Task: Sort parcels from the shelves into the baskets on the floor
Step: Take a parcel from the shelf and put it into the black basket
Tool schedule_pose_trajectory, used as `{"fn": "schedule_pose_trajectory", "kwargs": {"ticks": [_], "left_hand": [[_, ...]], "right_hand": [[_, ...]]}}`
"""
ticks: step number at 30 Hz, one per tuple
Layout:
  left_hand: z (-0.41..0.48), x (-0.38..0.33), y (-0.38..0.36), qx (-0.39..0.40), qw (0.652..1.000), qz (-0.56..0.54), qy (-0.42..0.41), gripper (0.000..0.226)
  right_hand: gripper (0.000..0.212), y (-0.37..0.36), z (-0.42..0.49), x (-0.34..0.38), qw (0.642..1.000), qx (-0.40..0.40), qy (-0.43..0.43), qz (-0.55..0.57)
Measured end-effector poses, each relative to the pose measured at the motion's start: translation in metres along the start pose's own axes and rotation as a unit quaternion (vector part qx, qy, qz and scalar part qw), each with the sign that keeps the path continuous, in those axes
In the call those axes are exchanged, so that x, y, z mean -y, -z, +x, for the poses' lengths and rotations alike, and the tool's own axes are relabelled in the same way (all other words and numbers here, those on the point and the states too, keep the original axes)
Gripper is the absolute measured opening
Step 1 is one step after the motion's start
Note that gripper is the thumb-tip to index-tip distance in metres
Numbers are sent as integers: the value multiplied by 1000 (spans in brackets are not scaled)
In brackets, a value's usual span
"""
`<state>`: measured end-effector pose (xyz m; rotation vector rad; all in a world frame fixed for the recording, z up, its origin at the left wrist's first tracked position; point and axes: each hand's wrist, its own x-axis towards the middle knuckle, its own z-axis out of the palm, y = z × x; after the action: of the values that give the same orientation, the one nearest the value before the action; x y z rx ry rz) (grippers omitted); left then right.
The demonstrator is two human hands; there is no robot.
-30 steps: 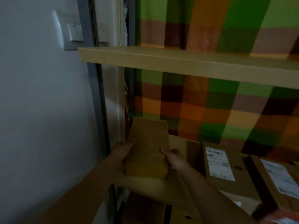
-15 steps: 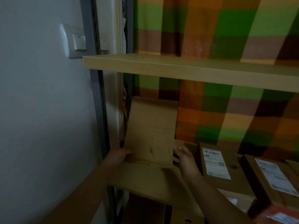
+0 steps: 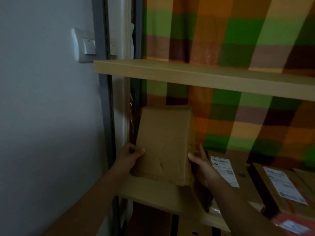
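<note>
Both hands, left hand (image 3: 129, 155) and right hand (image 3: 202, 163), hold the plain brown cardboard parcel (image 3: 164, 143) upright on the pale wooden shelf (image 3: 153, 189), fingers clamped on its side edges

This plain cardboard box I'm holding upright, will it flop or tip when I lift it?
Probably stiff: the box shows flat faces and straight edges. Likely tippy, being tall and thin; left hand and right hand grip opposite sides.
</note>
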<state>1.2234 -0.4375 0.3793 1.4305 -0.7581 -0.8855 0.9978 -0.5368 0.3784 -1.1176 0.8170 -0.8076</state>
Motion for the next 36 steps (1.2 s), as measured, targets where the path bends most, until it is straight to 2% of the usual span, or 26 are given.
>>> {"fn": "schedule_pose_trajectory", "kwargs": {"ticks": [4, 7, 9, 13, 17, 20, 24, 25, 28, 30, 33, 36], "left_hand": [[3, -12, -3, -11, 995, 71, -70, 38], [2, -21, -13, -40, 986, 119, -106, 46], [-3, -25, -20, -51, 988, 119, -90, 49], [-11, -26, -28, 4, 992, 105, -64, 83], [-10, -25, -31, 24, 981, 184, -59, 105], [-12, -31, -33, 51, 973, 215, -63, 104], [-14, -41, -37, 94, 971, 198, -92, 74], [-15, -42, -40, 101, 972, 195, -85, 74], [-18, -43, -45, 99, 980, 161, -66, 101], [-17, -41, -43, 76, 983, 148, -79, 107], [-16, -35, -39, 49, 985, 140, -90, 102], [-17, -31, -39, 19, 990, 111, -90, 87]], "right_hand": [[119, -5, -6, 0, 999, 4, 41, -4], [91, -10, -6, 1, 999, -10, 51, 6], [86, -12, -5, 2, 998, -23, 52, 6], [91, -17, -5, 4, 997, -36, 66, -24], [88, -17, -5, 5, 994, -56, 87, -32], [83, -17, -6, 8, 991, -64, 111, -26], [89, -23, -7, 12, 986, -78, 138, -42], [88, -26, -6, 12, 985, -82, 143, -47], [68, -32, -5, 12, 983, -93, 150, -50], [61, -35, -6, 13, 980, -95, 159, -73], [57, -39, -7, 15, 973, -99, 178, -108], [54, -45, -9, 16, 961, -110, 205, -149]]}}
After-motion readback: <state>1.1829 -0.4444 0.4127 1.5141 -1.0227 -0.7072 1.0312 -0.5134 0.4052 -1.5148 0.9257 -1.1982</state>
